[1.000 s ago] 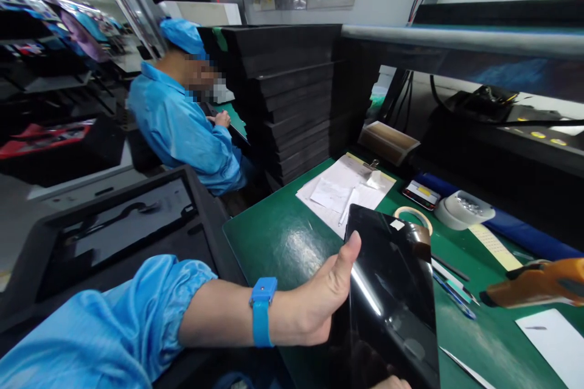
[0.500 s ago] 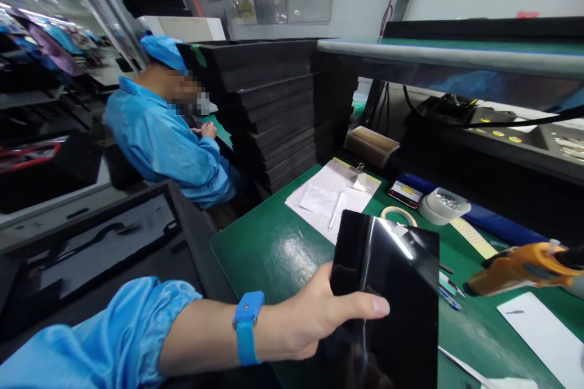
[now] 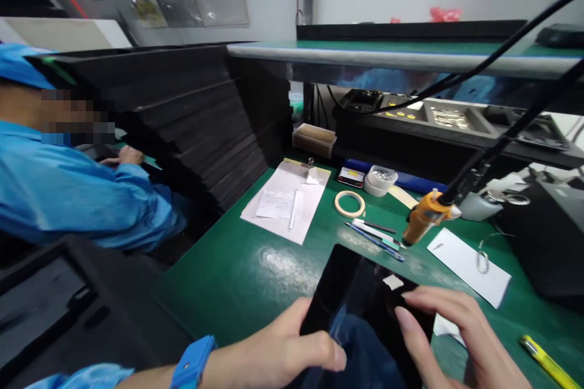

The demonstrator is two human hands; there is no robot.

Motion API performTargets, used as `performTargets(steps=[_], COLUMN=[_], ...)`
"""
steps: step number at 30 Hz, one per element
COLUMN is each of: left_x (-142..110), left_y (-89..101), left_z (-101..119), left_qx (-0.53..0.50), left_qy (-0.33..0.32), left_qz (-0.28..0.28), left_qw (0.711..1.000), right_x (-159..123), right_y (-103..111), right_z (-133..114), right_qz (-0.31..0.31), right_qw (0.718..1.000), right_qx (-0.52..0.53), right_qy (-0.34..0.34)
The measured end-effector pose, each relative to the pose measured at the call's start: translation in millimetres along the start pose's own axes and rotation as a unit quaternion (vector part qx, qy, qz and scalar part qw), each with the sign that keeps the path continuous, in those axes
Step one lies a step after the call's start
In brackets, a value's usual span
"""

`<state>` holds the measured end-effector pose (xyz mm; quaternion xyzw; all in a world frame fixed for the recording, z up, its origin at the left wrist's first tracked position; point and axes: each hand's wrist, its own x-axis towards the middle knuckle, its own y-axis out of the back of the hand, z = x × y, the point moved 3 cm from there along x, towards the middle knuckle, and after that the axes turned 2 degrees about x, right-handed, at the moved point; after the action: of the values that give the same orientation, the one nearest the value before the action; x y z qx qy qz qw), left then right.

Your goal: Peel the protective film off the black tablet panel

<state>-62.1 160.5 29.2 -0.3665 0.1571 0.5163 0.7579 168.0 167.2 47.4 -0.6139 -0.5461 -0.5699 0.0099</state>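
Observation:
My left hand [image 3: 298,346] grips a glossy black tablet [image 3: 351,292] by its left edge, thumb lying across the screen. The tablet is tilted above the green mat, its lower part running out of view. A small white tab [image 3: 393,282] sits near its upper right corner. Over the right side of the screen is my right hand [image 3: 456,331], thumb and index tips close together with a small gap and nothing visible between them. Whether those tips touch the glass I cannot tell. A blue wrist strap [image 3: 194,364] is around my left wrist.
On the green mat [image 3: 219,279] are a clipboard with papers [image 3: 274,185], a tape roll [image 3: 349,203], pens [image 3: 374,240], a white card [image 3: 469,264] and a yellow cutter [image 3: 547,361]. An orange-bodied tool [image 3: 424,217] hangs at right. Black trays [image 3: 196,115] stand stacked beside a co-worker [image 3: 82,182].
The view has turned right. My right hand has come into view over the tablet's right side. The tablet, still in my left hand, now leans differently and shows a white tab.

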Motion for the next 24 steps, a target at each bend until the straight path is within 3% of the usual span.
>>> performTargets(steps=[6,13,15,19,24], left_x=[0.9,3.7,4.2,5.6,11.7], left_y=[0.5,5.0,5.5,-0.4,0.5], left_z=[-8.1,-13.9,-13.9,-8.8,-6.7], left_qx=[0.118,0.112,0.073,0.035,0.007], left_qy=[0.051,0.07,0.056,-0.033,-0.063], left_qz=[-0.033,-0.052,-0.064,-0.122,-0.026], left_qw=[0.991,0.99,0.994,0.991,0.998], right_x=[15.1,11.7,8.3,4.3,4.1], right_y=[-10.5,-6.8,-7.2,-16.2,-33.9], right_z=[-10.7,-5.3,-4.5,-8.0,-18.6], right_qz=[-0.01,-0.001,-0.004,-0.018,-0.045], right_qw=[0.999,0.998,0.999,0.997,0.989], right_qx=[0.038,0.052,0.041,-0.018,-0.024], right_qy=[0.004,0.018,0.027,0.077,0.136])
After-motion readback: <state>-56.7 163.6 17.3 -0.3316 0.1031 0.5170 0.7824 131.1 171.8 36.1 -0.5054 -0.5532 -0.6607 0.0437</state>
